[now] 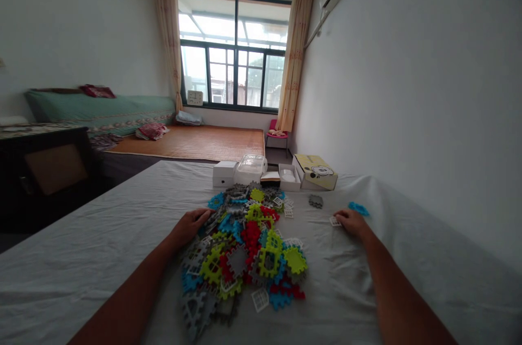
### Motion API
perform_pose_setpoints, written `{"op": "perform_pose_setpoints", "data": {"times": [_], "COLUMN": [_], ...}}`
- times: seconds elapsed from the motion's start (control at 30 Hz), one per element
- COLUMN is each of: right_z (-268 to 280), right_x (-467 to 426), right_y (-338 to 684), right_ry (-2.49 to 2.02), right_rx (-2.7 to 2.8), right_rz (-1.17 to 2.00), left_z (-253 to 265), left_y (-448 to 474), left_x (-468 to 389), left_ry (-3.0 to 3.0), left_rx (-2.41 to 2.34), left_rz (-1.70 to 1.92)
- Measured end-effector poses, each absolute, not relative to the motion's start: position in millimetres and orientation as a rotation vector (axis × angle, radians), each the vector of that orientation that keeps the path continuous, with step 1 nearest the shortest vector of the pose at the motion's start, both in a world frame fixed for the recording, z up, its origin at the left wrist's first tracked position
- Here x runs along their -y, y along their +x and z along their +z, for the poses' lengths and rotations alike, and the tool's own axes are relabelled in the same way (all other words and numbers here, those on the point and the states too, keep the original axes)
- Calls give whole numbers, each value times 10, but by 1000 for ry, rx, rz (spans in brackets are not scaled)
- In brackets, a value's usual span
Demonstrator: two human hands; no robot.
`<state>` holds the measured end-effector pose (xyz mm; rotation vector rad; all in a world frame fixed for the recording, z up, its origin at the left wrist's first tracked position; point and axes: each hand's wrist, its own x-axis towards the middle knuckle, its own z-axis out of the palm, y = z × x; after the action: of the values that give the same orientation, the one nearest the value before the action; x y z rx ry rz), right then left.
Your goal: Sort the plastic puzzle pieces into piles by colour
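A heap of interlocking plastic building pieces (252,233) with toothed edges, in grey, lime green, red, blue and white, lies in front of me. At its left edge rests my left hand (191,226), fingers stretched towards the grey pieces and touching or very near them. Off to the right of the heap, my right hand (351,222) is closed on a small white lattice window piece (335,221), just at the cloth. Beyond that hand lies a blue toothed piece (359,208). A separate grey toothed piece (315,201) sits between the heap and my right hand.
A pale sheet (118,225) covers the table. Along its far edge stand a white box (224,174), a clear plastic container (250,169), an open white box (289,177) and a yellow carton (316,172). A wall (428,89) rises on the right.
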<state>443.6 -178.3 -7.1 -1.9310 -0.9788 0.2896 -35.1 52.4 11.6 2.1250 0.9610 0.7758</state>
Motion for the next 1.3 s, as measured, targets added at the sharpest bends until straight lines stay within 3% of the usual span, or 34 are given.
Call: {"op": "perform_pose_setpoints", "data": {"times": [0.27, 0.43, 0.63, 0.87, 1.3], "right_z": [84, -6, 39, 224, 135], "right_x": [1804, 1758, 1587, 1591, 1538], "right_y": [4083, 4170, 3877, 3336, 3442], "right_ry": [-1794, -1855, -1905, -1587, -1668], "right_rx": [1350, 1311, 1450, 2027, 1670], "right_rz": [981, 847, 234, 847, 801], "left_z": [94, 98, 89, 80, 40], "left_y": [-357, -358, -360, -362, -369], "left_x": [-544, -540, -553, -551, -583], "left_ry": [2165, 2168, 2172, 2188, 2192], "left_rx": [-962, -958, -956, -976, -960], "left_rz": [775, 776, 763, 766, 739]}}
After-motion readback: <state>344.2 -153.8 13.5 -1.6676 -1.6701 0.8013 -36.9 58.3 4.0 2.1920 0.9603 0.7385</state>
